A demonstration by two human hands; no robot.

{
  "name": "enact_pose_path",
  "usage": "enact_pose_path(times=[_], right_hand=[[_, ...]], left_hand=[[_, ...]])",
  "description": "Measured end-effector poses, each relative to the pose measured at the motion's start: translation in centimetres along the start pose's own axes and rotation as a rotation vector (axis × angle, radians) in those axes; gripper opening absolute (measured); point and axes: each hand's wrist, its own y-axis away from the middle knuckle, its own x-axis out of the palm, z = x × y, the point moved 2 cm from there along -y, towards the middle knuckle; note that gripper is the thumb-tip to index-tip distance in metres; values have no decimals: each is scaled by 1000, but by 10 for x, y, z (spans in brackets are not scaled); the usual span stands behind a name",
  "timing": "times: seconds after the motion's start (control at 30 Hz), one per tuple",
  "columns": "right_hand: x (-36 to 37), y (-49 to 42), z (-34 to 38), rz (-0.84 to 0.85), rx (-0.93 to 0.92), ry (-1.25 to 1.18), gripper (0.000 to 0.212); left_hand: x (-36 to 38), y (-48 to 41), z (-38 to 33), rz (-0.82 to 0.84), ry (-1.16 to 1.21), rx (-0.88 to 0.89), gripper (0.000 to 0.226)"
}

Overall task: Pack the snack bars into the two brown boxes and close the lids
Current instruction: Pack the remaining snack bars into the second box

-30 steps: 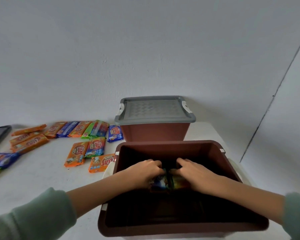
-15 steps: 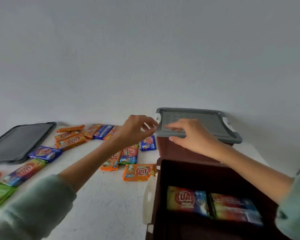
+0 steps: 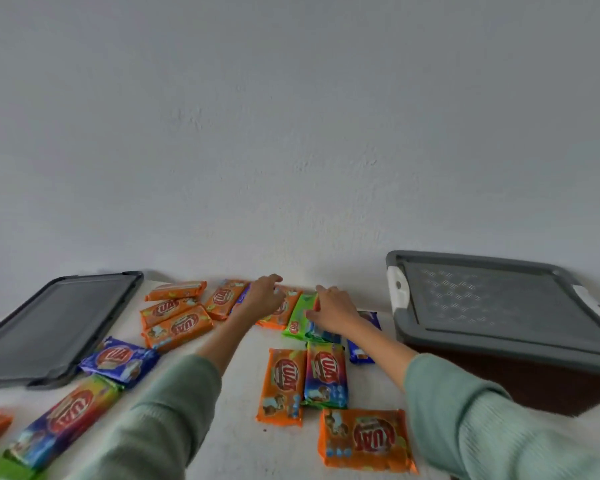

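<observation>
Though scattered, glossy orange snack bars (image 3: pixel 284 386).

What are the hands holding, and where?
Cannot tell: left hand rests on the far end of an orange snack bar, right hand on a green snack bar.

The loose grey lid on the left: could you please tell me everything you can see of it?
The loose grey lid is a dark rectangular panel, plastic-looking, with a raised rim and rounded corners. It lies flat on the white table, on no box, its left edge cut off by the frame. A blue snack bar lies close by its near right corner.
</observation>
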Motion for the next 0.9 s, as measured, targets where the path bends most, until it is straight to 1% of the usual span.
enact_pose_path(times=[0.13, 0.2, 0.3, 0.5, 0.63, 0.73, 0.83, 0.9], right_hand=[[16, -32, -11, 58, 130, -17, 73], [23, -35, -13, 93, 167, -49, 81], [35, -32, -14, 154, 220, -59, 90], [23, -28, -19, 184, 227, -127, 84], [14, -21, -23, 205, 229, -204, 79], [11, -15, -24, 218, 221, -199, 78], [9, -10, -23, 231, 210, -225, 74], [7, -7, -21, 217, 206, -244, 73]], left_hand=[[37, -22, 8, 16, 34, -40, 49], [52, -30, 15, 11, -37, -42, 48], [64, -35, 24, 56, -163, -21, 52], [64, -25, 24, 84, -195, -4, 50], [66, -3, 17, 119, -249, -59, 49], [65, 16, 17, 157, -262, -115, 51], [58, 16, 21, 174, -274, -81, 56], [51, 13, 21, 139, -268, -55, 57]])
